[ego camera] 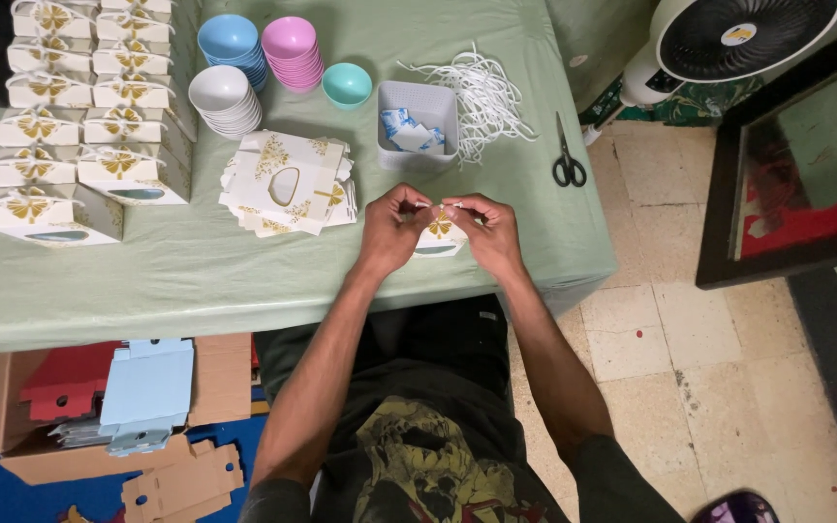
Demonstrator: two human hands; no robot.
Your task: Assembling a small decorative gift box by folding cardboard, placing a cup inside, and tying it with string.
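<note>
Both hands, left hand (391,230) and right hand (489,232), are pinching a white string (437,204) over a small box (439,235); flat boxes (288,182) are lying beside them on the worktop (196,281).

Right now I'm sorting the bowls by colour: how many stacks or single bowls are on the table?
4: blue stack, pink stack, white stack in front of the blue, and a single teal bowl right of them.

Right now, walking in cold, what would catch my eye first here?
Probably the two hands, left hand and right hand, pinching a white string over a small gift box at the near edge of the green table. Then the rows of finished boxes stacked far left, and the pastel bowls behind.
</note>
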